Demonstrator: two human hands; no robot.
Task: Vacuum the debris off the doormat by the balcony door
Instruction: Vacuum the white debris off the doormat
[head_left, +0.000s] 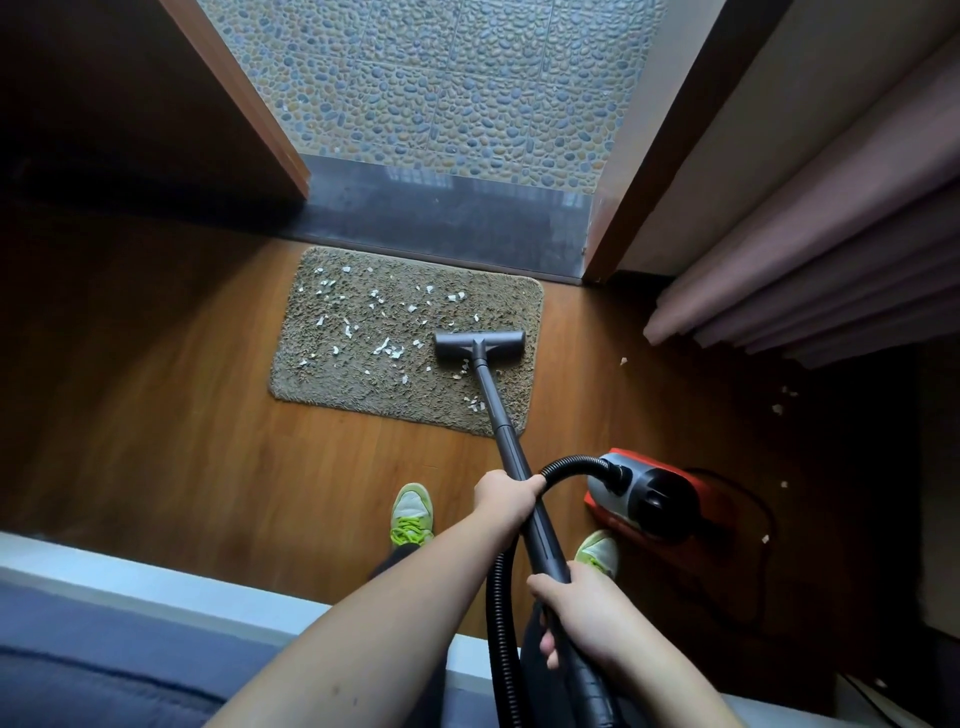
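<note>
Shaggy olive-brown pile covers the rectangular doormat with rounded corners (363, 364), which lies flat on the glossy wood-plank floor (156, 415), its far edge just beside the dark polished stone threshold (447, 223) of the open balcony doorway. Small white torn scraps of debris (384, 347) are strewn over most of the mat, thickest across its middle and far half. The grey plastic T-shaped vacuum head (480, 345) sits on the mat's right side, near the right edge, with a few scraps just beside it on my side. From it the smooth dark grey rigid tube (498, 415) slopes back to me. My left hand (504, 499) is wrapped round the tube partway up, and my right hand (582, 608) grips its lower end where the ribbed black hose (498, 613) joins. The hose loops up and over to the red and grey canister vacuum body (649, 493), which stands on the floor to my right, near my right green-and-white sneaker (600, 553); my left sneaker (412, 514) is planted on bare planks short of the mat. Beyond the threshold lie pebble-textured balcony tiles (441, 88). Pleated mauve curtains (810, 260) hang at the right, with a few more scraps on the dark floor below them. An orange-brown wooden frame (249, 104) bounds the doorway on the left. Open floor stretches left of the mat, and a pale ledge with blue fabric (104, 623) runs close at my left.
</note>
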